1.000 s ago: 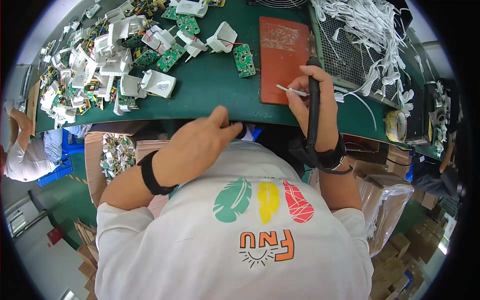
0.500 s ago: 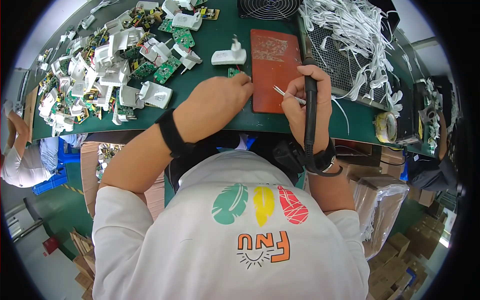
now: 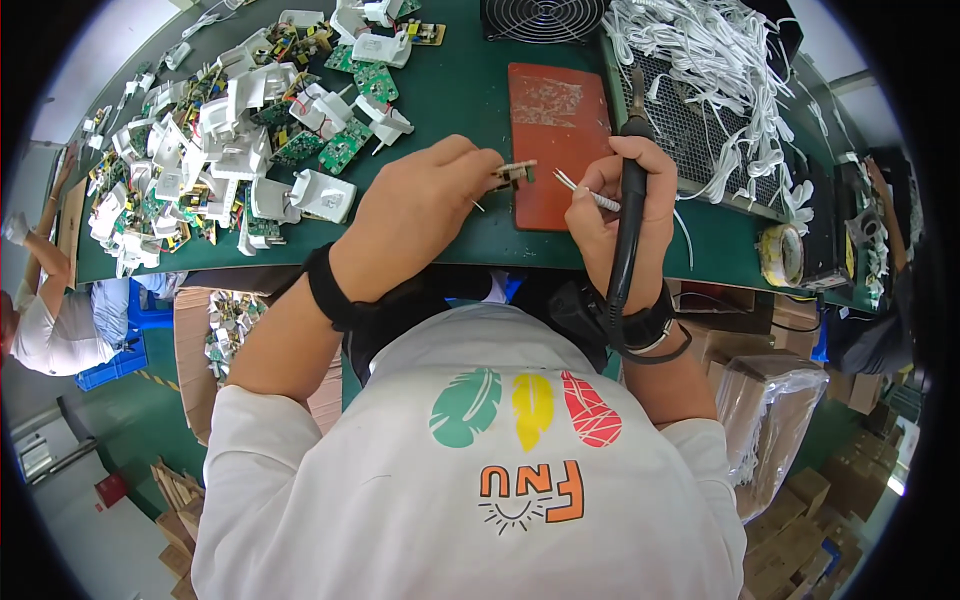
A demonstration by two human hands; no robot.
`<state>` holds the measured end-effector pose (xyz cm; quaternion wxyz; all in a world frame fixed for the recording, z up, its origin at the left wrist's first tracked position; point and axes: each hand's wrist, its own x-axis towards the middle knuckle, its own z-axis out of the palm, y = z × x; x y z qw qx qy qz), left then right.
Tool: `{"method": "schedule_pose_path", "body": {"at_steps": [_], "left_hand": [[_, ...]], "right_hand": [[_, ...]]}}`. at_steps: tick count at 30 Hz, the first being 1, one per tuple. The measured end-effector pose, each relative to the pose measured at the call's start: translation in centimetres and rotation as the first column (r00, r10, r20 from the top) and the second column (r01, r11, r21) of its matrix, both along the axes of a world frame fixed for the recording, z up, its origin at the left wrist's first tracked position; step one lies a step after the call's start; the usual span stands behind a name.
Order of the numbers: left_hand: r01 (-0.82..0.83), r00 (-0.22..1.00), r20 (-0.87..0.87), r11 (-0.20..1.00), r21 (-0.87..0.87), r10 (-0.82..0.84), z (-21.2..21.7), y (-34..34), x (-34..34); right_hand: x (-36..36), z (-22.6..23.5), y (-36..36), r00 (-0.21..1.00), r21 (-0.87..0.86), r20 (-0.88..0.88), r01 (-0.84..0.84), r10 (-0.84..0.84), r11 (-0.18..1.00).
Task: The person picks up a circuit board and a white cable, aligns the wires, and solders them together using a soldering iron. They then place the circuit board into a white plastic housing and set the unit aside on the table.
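Observation:
My left hand is closed on a small circuit board, seen nearly edge-on, over the left edge of a red-brown mat. A thin wire end sticks out below those fingers; the rest of what the palm covers is hidden. In my right hand are two things: a soldering iron with a black handle, its tip pointing away from me, and a white cable pinched between thumb and fingers. The cable's split wire ends point left toward the board, a short gap apart from it.
A large heap of white plastic housings and green circuit boards covers the table's left. At the far right, white cables lie bundled on a mesh-topped unit. A fan grille stands at the back; a tape roll sits near the right edge.
My left hand has lifted the circuit board up and right, toward the cable ends. The white housing that stood left of the mat no longer shows. The right hand has barely moved.

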<state>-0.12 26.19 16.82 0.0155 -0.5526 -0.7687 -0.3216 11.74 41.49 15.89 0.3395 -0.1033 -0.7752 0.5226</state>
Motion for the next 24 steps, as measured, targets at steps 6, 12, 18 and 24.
{"method": "schedule_pose_path", "body": {"at_steps": [6,12,18,24], "left_hand": [[-0.054,0.971,0.238,0.986,0.160,0.014,0.2,0.9,0.9],[-0.057,0.959,0.282,0.986,0.154,0.012,0.1,1.1,1.2],[-0.066,0.998,0.019,0.981,0.183,0.063,0.2,1.1,2.0],[-0.065,0.992,0.118,0.985,0.161,0.046,0.2,1.0,1.4]], "right_hand": [[0.0,-0.1,0.2,0.999,-0.055,-0.044,-0.020,0.018,0.998],[-0.2,-0.2,0.3,0.999,-0.065,-0.040,-0.005,0.003,0.998],[-0.3,-0.2,0.1,0.997,-0.120,-0.073,-0.044,0.035,0.992],[-0.4,-0.7,0.5,0.991,-0.231,-0.067,-0.132,0.119,0.964]]}}
